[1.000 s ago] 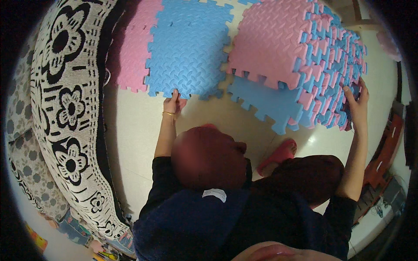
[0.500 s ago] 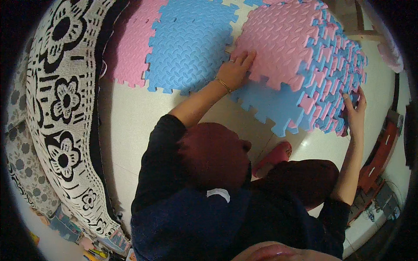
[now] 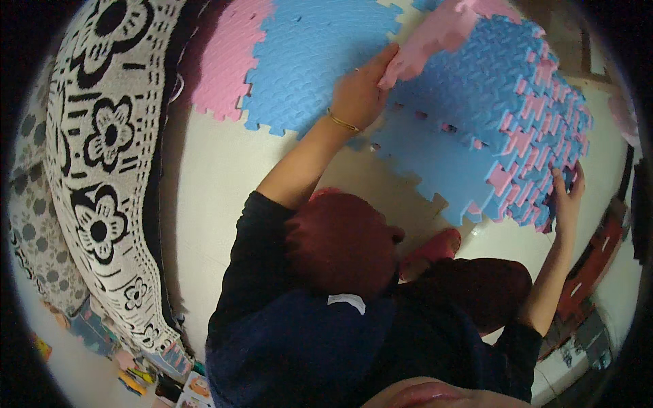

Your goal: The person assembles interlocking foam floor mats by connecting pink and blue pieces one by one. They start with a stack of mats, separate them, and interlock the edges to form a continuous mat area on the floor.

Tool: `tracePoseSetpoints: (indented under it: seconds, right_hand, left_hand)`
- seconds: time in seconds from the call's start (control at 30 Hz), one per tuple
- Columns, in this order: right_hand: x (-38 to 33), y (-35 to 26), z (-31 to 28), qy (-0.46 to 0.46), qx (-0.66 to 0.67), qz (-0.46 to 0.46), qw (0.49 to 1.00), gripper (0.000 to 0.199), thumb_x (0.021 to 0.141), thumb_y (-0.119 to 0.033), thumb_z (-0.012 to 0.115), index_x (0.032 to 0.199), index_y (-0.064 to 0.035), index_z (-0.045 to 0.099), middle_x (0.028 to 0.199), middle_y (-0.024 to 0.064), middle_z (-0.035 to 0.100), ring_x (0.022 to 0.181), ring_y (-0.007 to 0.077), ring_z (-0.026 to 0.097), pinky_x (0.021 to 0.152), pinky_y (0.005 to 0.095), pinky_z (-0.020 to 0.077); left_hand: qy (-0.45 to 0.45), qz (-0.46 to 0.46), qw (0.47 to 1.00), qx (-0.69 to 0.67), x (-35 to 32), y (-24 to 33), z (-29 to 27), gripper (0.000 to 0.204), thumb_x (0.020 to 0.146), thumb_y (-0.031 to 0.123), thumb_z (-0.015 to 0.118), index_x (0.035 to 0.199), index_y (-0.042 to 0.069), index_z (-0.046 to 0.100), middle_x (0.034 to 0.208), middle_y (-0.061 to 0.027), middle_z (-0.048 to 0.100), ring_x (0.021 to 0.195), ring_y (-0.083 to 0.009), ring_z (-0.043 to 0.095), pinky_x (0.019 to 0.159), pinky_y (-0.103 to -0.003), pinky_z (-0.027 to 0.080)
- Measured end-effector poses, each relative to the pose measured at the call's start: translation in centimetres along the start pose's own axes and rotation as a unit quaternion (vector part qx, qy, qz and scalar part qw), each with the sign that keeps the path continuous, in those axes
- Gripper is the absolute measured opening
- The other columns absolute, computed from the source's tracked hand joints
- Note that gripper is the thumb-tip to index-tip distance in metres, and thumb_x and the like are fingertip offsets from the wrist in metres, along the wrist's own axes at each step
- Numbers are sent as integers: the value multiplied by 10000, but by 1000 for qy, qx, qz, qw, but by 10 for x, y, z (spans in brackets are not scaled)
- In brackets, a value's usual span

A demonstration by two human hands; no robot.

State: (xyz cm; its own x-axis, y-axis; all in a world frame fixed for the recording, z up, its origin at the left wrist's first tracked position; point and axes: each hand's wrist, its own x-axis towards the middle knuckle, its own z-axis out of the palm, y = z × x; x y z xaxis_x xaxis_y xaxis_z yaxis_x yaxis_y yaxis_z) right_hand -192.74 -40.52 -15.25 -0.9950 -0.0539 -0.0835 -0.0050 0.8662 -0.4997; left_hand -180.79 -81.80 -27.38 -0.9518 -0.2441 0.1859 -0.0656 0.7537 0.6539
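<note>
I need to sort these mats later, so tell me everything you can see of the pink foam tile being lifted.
The pink foam tile looks like soft textured foam with jigsaw-toothed edges. It is tilted up off the stack of pink and blue tiles, baring a blue tile beneath. The left hand grips its near edge; its far part runs out of view. The right hand holds the stack's side.

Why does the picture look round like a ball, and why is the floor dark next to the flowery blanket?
In the head view, a fisheye lens bends everything toward a black rim, so the black-and-white flowered blanket curves. It casts a soft shadow on the cream floor beside it. Light glints on the floor near the right hand. The left hand and pink foam tile look slightly blurred.
</note>
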Motion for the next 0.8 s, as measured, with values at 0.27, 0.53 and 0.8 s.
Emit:
tracePoseSetpoints:
  seconds: [0.27, 0.53, 0.8]
  right_hand:
    - [3, 15, -5, 2, -7, 17, 1000, 679, 833, -374, 651, 1348, -28, 375, 1256, 146, 440, 1080, 234, 461, 888, 352, 372]
    - [3, 13, -4, 16, -2, -10, 1000, 668, 836, -371, 651, 1346, -35, 380, 1231, 141, 466, 883, 177, 552, 627, 257, 470]
    - [8, 29, -4, 12, -27, -43, 999, 671, 838, -379, 646, 1345, -39, 365, 1244, 141, 460, 791, 152, 561, 499, 242, 467]
  left_hand:
    - [103, 69, 899, 420, -84, -133, -113, 513, 739, 102, 537, 1229, 250, 572, 1304, 34, 536, 1183, -141, 514, 901, -324, 335]
    - [-92, -110, 789, 597, -236, -239, -241, 565, 820, 127, 514, 1347, 310, 422, 1376, 81, 454, 1236, -152, 464, 979, -417, 369]
    - [-207, -114, 762, 603, -263, -254, -260, 617, 845, 133, 477, 1401, 341, 308, 1443, 72, 358, 1250, -184, 443, 995, -418, 376]
